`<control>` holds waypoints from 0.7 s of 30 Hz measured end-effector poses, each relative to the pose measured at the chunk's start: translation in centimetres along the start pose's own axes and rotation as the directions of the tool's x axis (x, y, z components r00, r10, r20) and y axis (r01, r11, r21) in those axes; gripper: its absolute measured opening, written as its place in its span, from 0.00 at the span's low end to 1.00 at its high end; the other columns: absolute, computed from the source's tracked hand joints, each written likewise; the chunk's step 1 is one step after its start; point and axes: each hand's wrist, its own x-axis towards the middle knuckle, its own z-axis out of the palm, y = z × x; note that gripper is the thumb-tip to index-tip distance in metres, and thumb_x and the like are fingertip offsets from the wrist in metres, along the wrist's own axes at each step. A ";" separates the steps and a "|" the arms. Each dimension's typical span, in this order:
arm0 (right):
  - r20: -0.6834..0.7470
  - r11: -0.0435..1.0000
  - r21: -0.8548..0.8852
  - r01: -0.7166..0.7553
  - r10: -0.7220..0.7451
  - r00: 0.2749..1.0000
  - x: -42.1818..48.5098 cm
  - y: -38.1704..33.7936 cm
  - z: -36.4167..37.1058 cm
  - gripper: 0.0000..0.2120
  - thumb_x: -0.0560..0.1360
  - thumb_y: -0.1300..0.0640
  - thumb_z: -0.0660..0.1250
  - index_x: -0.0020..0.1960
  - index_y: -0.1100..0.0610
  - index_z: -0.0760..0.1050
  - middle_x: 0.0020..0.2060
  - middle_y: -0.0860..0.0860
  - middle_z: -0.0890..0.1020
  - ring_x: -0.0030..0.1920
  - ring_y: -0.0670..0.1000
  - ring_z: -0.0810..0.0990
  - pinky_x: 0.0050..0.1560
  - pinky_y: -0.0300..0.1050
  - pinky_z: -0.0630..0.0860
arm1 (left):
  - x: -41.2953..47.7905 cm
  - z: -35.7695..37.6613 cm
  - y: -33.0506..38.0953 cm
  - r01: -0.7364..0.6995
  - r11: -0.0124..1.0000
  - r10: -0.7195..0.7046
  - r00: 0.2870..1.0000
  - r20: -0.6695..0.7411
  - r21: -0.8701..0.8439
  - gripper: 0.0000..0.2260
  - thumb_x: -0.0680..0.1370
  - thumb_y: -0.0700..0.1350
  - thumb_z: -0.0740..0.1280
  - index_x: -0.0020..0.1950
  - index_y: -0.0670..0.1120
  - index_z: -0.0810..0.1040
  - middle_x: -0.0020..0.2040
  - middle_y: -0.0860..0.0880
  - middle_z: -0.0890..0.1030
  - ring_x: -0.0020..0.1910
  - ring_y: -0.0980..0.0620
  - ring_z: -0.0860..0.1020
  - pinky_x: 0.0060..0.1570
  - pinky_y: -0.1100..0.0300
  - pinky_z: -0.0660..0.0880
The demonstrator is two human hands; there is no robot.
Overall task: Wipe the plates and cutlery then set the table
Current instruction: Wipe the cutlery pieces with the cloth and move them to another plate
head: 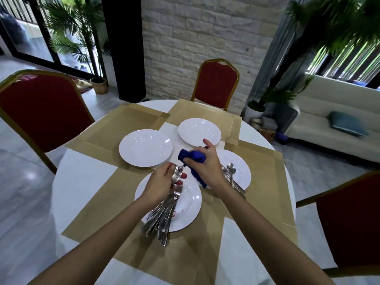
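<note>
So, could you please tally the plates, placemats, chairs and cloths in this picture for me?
Plates: 4
Placemats: 4
Chairs: 3
Cloth: 1
Total: 12

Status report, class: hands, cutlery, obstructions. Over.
Left hand holds spoon; right hand grips blue cloth round its handle. Cutlery pile on near plate. Nothing blocking.

plates [145, 148]: white, glossy, smooth, ceramic-looking, bright highlights. cutlery [162, 214] and spoon [177, 175]: polished metal, reflective. cloth [194, 157]: blue, soft, matt fabric. placemats [98, 202]: tan, woven texture, matt. tabletop [82, 171]: white, smooth. chair backs [41, 112]: red matt upholstery, gold-coloured frames. wall [195, 38]: rough pale stone blocks, matt.
</note>
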 end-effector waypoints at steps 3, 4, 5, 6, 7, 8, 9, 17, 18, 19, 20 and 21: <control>-0.012 0.997 -0.065 0.028 -0.029 1.000 0.0 0.2 -0.5 0.09 0.71 0.53 0.75 0.49 0.52 0.79 0.67 0.46 0.65 0.59 0.41 0.67 0.61 0.40 0.65 | -0.3 -0.2 -0.5 0.057 0.993 -0.051 0.997 0.060 -0.100 0.10 0.84 0.42 0.54 0.51 0.41 0.74 0.42 0.47 0.85 0.34 0.53 0.79 0.31 0.63 0.75; -0.058 0.998 -0.068 0.000 -0.004 0.998 0.3 0.2 -1.1 0.08 0.71 0.53 0.74 0.47 0.52 0.79 0.61 0.47 0.72 0.54 0.43 0.71 0.56 0.40 0.68 | -0.3 -0.3 -0.6 0.061 0.993 -0.053 0.996 0.070 -0.103 0.10 0.84 0.42 0.54 0.50 0.41 0.74 0.43 0.47 0.85 0.32 0.54 0.79 0.30 0.63 0.75; -0.100 0.997 -0.057 -0.050 0.044 0.994 0.6 0.1 -1.9 0.07 0.70 0.53 0.74 0.45 0.52 0.78 0.52 0.48 0.78 0.47 0.45 0.75 0.50 0.43 0.72 | -0.3 -0.5 -0.7 0.059 0.995 -0.053 0.996 0.078 -0.075 0.10 0.83 0.42 0.55 0.50 0.41 0.74 0.43 0.47 0.85 0.32 0.54 0.79 0.29 0.64 0.73; -0.115 0.992 -0.023 -0.121 0.118 0.986 0.9 0.2 -2.7 0.07 0.70 0.54 0.74 0.43 0.53 0.77 0.44 0.51 0.81 0.42 0.49 0.78 0.45 0.46 0.76 | -0.2 -0.7 -0.8 0.049 0.999 -0.047 0.995 0.084 -0.022 0.10 0.83 0.42 0.55 0.50 0.41 0.74 0.42 0.47 0.85 0.32 0.54 0.79 0.28 0.64 0.71; -0.084 0.980 0.017 -0.200 0.200 0.976 1.2 0.3 -3.4 0.08 0.69 0.54 0.74 0.44 0.55 0.77 0.39 0.54 0.82 0.39 0.53 0.79 0.44 0.50 0.79 | -0.1 -0.9 -0.8 0.043 0.999 -0.045 0.996 0.083 0.030 0.10 0.83 0.42 0.56 0.50 0.41 0.75 0.42 0.47 0.85 0.32 0.52 0.78 0.28 0.63 0.70; -0.021 0.959 0.041 -0.279 0.280 0.960 1.3 0.8 -4.3 0.09 0.69 0.55 0.75 0.45 0.56 0.77 0.39 0.56 0.83 0.38 0.56 0.80 0.44 0.53 0.80 | 0.1 -0.9 -0.8 0.049 0.997 -0.054 0.996 0.074 0.064 0.10 0.83 0.42 0.57 0.51 0.40 0.77 0.41 0.47 0.85 0.32 0.51 0.78 0.27 0.63 0.69; 0.061 0.934 0.058 -0.353 0.350 0.935 1.2 1.1 -5.0 0.10 0.69 0.57 0.75 0.47 0.59 0.78 0.40 0.59 0.83 0.39 0.57 0.81 0.43 0.54 0.80 | 0.3 -1.0 -0.9 0.063 0.995 -0.067 0.996 0.053 0.075 0.10 0.82 0.42 0.58 0.51 0.40 0.78 0.41 0.46 0.85 0.31 0.51 0.78 0.27 0.65 0.68; -0.178 0.718 0.374 -0.587 0.677 0.714 -0.9 6.1 -7.9 0.12 0.71 0.61 0.75 0.47 0.60 0.72 0.39 0.56 0.79 0.35 0.55 0.78 0.38 0.48 0.76 | 2.3 -1.8 -4.9 0.189 0.934 -0.180 0.982 -0.058 0.303 0.14 0.80 0.55 0.59 0.60 0.48 0.72 0.53 0.48 0.80 0.50 0.48 0.80 0.46 0.57 0.75; -0.248 0.695 0.420 -0.583 0.706 0.663 -1.0 7.3 -8.2 0.12 0.70 0.61 0.75 0.45 0.60 0.71 0.41 0.56 0.79 0.39 0.55 0.77 0.42 0.51 0.76 | 2.2 -2.1 -6.0 0.186 0.850 -0.175 0.982 -0.068 0.492 0.14 0.80 0.55 0.59 0.59 0.48 0.73 0.53 0.49 0.80 0.52 0.47 0.78 0.50 0.56 0.73; -0.299 0.679 0.456 -0.575 0.726 0.620 -1.2 8.2 -8.4 0.11 0.70 0.62 0.75 0.43 0.60 0.71 0.42 0.57 0.79 0.41 0.55 0.77 0.46 0.53 0.76 | 2.1 -2.4 -7.1 0.179 0.756 -0.166 0.983 -0.081 0.630 0.13 0.80 0.55 0.59 0.57 0.48 0.75 0.53 0.49 0.81 0.53 0.46 0.78 0.51 0.56 0.72; -0.337 0.663 0.489 -0.567 0.743 0.578 -1.5 9.1 -8.5 0.12 0.70 0.62 0.75 0.39 0.59 0.71 0.40 0.57 0.79 0.42 0.55 0.77 0.47 0.54 0.76 | 1.8 -2.7 -8.2 0.169 0.684 -0.156 0.984 -0.085 0.709 0.13 0.79 0.54 0.60 0.56 0.48 0.76 0.53 0.48 0.81 0.54 0.46 0.78 0.52 0.56 0.73; -0.364 0.645 0.519 -0.561 0.761 0.538 -1.8 9.7 -8.6 0.13 0.70 0.62 0.74 0.37 0.58 0.70 0.37 0.55 0.78 0.43 0.55 0.76 0.47 0.53 0.76 | 1.5 -2.8 -9.1 0.156 0.634 -0.148 0.986 -0.080 0.757 0.12 0.79 0.52 0.60 0.56 0.49 0.77 0.54 0.48 0.82 0.54 0.45 0.78 0.52 0.55 0.73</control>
